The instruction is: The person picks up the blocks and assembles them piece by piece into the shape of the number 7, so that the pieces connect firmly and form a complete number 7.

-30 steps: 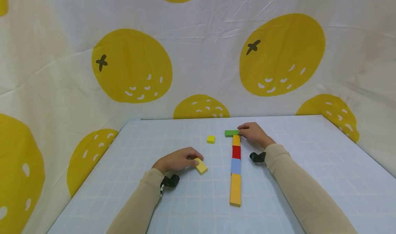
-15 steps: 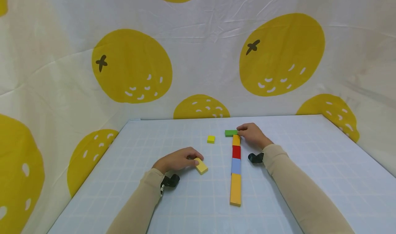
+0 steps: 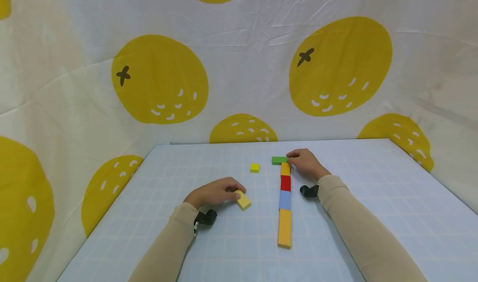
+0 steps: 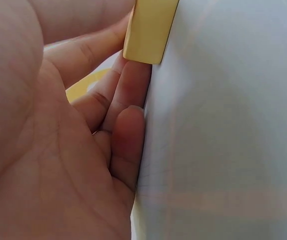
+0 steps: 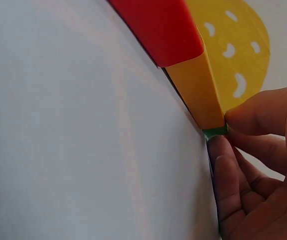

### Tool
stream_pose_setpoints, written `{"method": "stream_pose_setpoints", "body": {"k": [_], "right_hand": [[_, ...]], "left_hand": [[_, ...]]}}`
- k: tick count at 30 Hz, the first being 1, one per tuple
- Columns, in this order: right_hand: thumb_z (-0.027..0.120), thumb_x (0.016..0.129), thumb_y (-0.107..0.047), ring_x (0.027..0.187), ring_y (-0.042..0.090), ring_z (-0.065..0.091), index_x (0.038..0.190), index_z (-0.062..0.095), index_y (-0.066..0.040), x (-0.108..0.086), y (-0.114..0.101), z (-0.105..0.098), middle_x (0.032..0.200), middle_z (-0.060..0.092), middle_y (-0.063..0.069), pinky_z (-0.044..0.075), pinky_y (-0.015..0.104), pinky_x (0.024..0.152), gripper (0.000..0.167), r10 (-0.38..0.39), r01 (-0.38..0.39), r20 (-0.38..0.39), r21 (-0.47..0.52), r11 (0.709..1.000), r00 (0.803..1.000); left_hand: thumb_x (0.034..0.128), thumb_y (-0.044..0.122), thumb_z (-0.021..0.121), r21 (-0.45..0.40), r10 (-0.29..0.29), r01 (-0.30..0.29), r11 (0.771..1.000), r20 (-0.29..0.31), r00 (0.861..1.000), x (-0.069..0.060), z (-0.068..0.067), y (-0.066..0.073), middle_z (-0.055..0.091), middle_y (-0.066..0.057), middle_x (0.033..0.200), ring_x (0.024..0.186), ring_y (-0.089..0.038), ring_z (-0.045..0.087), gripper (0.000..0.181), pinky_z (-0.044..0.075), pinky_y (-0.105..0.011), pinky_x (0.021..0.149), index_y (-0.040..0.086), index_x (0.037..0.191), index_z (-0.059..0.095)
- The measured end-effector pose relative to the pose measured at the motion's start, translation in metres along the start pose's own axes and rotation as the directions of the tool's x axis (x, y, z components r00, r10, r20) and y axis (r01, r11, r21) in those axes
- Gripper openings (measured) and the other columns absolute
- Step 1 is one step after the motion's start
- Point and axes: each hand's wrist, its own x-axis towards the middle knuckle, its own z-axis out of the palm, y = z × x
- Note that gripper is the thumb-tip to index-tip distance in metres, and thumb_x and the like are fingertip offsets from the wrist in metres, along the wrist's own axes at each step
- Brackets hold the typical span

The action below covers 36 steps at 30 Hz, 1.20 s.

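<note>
My left hand (image 3: 214, 192) pinches a pale yellow block (image 3: 244, 200) that lies slanted on the table. In the left wrist view the block (image 4: 151, 32) sits at the fingers, with the other fingertips curled by the tabletop. At the far end, my right hand (image 3: 306, 162) holds the right end of a green block (image 3: 279, 161) lying crosswise. Below it a straight row runs toward me: a short orange block (image 3: 285, 169), a red block (image 3: 285, 183), a blue block (image 3: 285, 200) and a long orange block (image 3: 284, 229). The right wrist view shows only a sliver of green (image 5: 216, 131).
A small bright yellow block (image 3: 254, 168) lies alone left of the green one. The pale gridded table (image 3: 231, 253) ends at the back against a hanging cloth (image 3: 254, 79) printed with yellow fruit. Dark wrist cameras sit under both wrists.
The right wrist has shifted very slightly left since a second ago, its fingers still at the green block's end. The left hand and all the blocks look the same.
</note>
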Motion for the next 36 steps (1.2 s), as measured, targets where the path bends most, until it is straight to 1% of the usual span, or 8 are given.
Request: {"method": "stream_pose_setpoints", "body": {"k": [7, 11, 20, 23, 27, 30, 32, 36], "right_hand": [[0.053, 0.101, -0.023, 0.124, 0.035, 0.046, 0.135, 0.062, -0.006, -0.001, 0.001, 0.000, 0.137, 0.056, 0.015, 0.038, 0.053, 0.109, 0.039, 0.011, -0.011, 0.000, 0.009, 1.000, 1.000], [0.053, 0.101, -0.025, 0.124, 0.034, 0.046, 0.137, 0.060, -0.006, -0.003, 0.001, -0.001, 0.137, 0.056, 0.016, 0.038, 0.053, 0.109, 0.042, 0.005, -0.005, 0.002, 0.019, 1.000, 1.000], [0.053, 0.101, -0.028, 0.112, 0.030, 0.058, 0.136, 0.060, -0.010, -0.009, 0.009, -0.008, 0.130, 0.060, 0.013, 0.047, 0.045, 0.102, 0.040, 0.030, -0.026, -0.022, 0.169, 0.985, 0.999], [0.053, 0.103, -0.030, 0.114, 0.031, 0.059, 0.138, 0.058, -0.008, -0.014, 0.008, -0.010, 0.131, 0.059, 0.015, 0.048, 0.043, 0.102, 0.042, 0.057, -0.050, -0.020, 0.255, 0.966, 0.998], [0.054, 0.103, -0.030, 0.118, 0.031, 0.057, 0.139, 0.056, -0.005, -0.020, 0.004, -0.012, 0.132, 0.058, 0.017, 0.048, 0.039, 0.102, 0.043, 0.111, -0.094, -0.018, 0.398, 0.912, 0.994], [0.054, 0.103, -0.030, 0.119, 0.030, 0.056, 0.139, 0.055, -0.005, -0.024, 0.002, -0.012, 0.132, 0.058, 0.016, 0.049, 0.037, 0.101, 0.044, 0.139, -0.117, -0.017, 0.439, 0.891, 0.990], [0.055, 0.103, -0.031, 0.117, 0.030, 0.056, 0.139, 0.056, -0.006, -0.028, 0.002, -0.011, 0.131, 0.059, 0.015, 0.049, 0.036, 0.100, 0.044, 0.150, -0.130, -0.013, 0.433, 0.892, 0.989], [0.056, 0.102, -0.034, 0.113, 0.028, 0.059, 0.137, 0.058, -0.008, -0.037, 0.006, -0.012, 0.129, 0.060, 0.014, 0.051, 0.034, 0.096, 0.043, 0.148, -0.132, -0.010, 0.386, 0.913, 0.989]], "left_hand": [[0.0876, 0.033, 0.079, -0.029, -0.016, 0.017, 0.999, 0.020, 1.000, -0.001, -0.002, 0.004, 0.059, 0.013, 0.118, 0.110, -0.014, 0.051, 0.034, 0.040, -0.040, 0.103, 0.034, 0.120, 0.069], [0.0856, 0.029, 0.081, -0.034, -0.003, 0.004, 0.999, 0.030, 1.000, -0.001, -0.001, 0.005, 0.058, 0.014, 0.121, 0.113, -0.014, 0.051, 0.039, 0.038, -0.041, 0.106, 0.035, 0.122, 0.069], [0.0861, 0.020, 0.080, -0.025, 0.026, -0.025, 0.999, 0.040, 0.999, 0.000, 0.000, 0.005, 0.056, 0.011, 0.121, 0.110, -0.014, 0.051, 0.042, 0.040, -0.040, 0.101, 0.035, 0.125, 0.070], [0.0865, 0.017, 0.079, -0.024, 0.041, -0.040, 0.999, 0.047, 0.998, 0.000, 0.000, 0.005, 0.056, 0.009, 0.120, 0.109, -0.014, 0.051, 0.041, 0.040, -0.040, 0.100, 0.034, 0.123, 0.072], [0.0874, 0.015, 0.078, -0.020, 0.053, -0.052, 0.998, 0.049, 0.997, 0.000, 0.000, 0.003, 0.056, 0.008, 0.121, 0.110, -0.015, 0.052, 0.036, 0.041, -0.040, 0.100, 0.034, 0.118, 0.073], [0.0880, 0.016, 0.078, -0.010, 0.048, -0.048, 0.999, 0.036, 0.998, 0.000, -0.001, 0.001, 0.056, 0.009, 0.121, 0.110, -0.015, 0.052, 0.034, 0.041, -0.040, 0.100, 0.035, 0.116, 0.073], [0.0876, 0.016, 0.078, -0.009, 0.055, -0.054, 0.998, 0.025, 0.998, 0.000, 0.000, 0.001, 0.056, 0.008, 0.119, 0.109, -0.015, 0.052, 0.033, 0.042, -0.040, 0.099, 0.033, 0.115, 0.074], [0.0868, 0.016, 0.079, -0.013, 0.076, -0.076, 0.997, 0.004, 0.997, -0.001, 0.001, 0.003, 0.057, 0.007, 0.116, 0.107, -0.016, 0.052, 0.030, 0.043, -0.041, 0.098, 0.029, 0.114, 0.075]]}}
